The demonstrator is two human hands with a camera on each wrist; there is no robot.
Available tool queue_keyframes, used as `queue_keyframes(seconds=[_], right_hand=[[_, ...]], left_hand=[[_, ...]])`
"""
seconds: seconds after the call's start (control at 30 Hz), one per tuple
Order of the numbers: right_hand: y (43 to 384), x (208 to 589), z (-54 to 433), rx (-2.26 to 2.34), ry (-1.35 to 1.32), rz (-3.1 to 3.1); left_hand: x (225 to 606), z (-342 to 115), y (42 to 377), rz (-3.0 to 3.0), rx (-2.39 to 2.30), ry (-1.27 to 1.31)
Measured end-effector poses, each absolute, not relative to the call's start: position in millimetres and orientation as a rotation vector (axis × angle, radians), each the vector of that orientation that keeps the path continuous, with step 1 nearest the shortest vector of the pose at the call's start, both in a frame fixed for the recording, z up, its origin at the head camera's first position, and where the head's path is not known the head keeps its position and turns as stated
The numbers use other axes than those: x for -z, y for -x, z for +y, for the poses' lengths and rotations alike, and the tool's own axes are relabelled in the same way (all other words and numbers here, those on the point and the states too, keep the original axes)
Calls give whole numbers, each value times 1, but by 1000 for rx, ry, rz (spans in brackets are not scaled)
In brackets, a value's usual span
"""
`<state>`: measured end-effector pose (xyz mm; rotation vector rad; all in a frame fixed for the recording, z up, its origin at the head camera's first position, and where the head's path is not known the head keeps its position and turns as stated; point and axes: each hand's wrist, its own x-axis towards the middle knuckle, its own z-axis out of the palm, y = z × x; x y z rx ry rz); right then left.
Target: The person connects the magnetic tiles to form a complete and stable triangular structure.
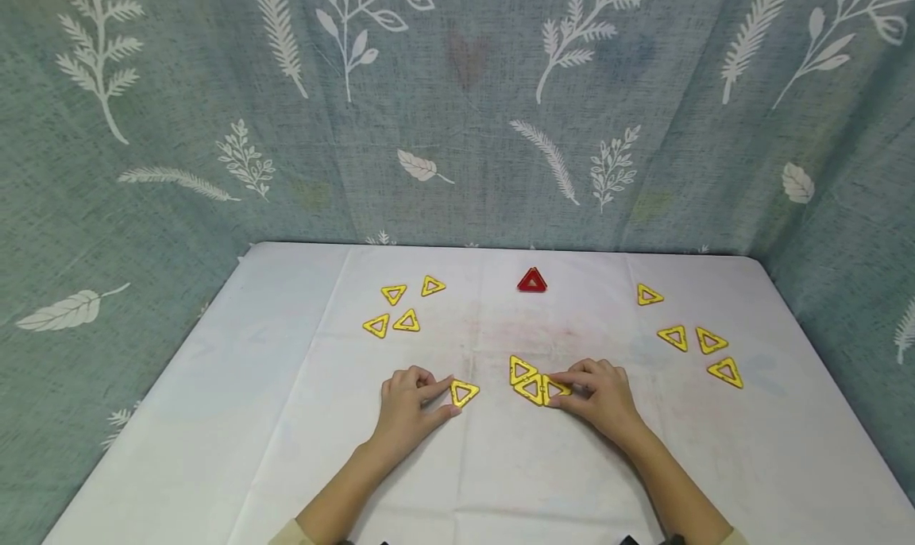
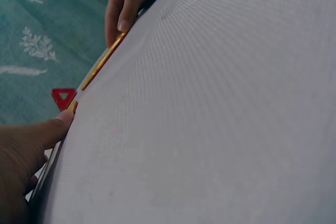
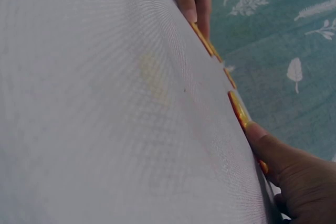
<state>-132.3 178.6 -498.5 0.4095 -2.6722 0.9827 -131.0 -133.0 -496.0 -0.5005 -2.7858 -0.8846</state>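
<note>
My left hand point(image 1: 407, 408) pinches a yellow triangular frame tile point(image 1: 466, 384) between thumb and fingertips, flat over the white cloth. To its right, three yellow triangle tiles lie edge to edge: an upper one point(image 1: 512, 370), a middle one point(image 1: 540, 388) and a right one point(image 1: 546, 392). My right hand point(image 1: 600, 398) grips that right tile, thumb at its near edge and fingers at its far edge. Seen from the left wrist, the left thumb point(image 2: 55, 129) presses the edge of its tile point(image 2: 73, 106). In the right wrist view, the right thumb point(image 3: 268, 142) lies against a tile edge point(image 3: 237, 107).
A red triangle piece point(image 1: 532, 288) lies farther back near the middle. Several loose yellow triangle tiles point(image 1: 407, 328) are spread at the back left, and several more point(image 1: 739, 374) at the right. A leaf-patterned curtain point(image 1: 465, 156) hangs behind the cloth-covered table point(image 1: 286, 450) and along its sides.
</note>
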Motion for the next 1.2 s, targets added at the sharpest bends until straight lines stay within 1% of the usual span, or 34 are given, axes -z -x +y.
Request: queue_keyframes(seconds=[0.33,1.2], right_hand=[[131,498,179,-986,-404,-2678],[132,500,179,-966,-441,-2641]], left_hand=[[497,-119,130,-2788,857,555],[494,-70,125,-2748,804,840]])
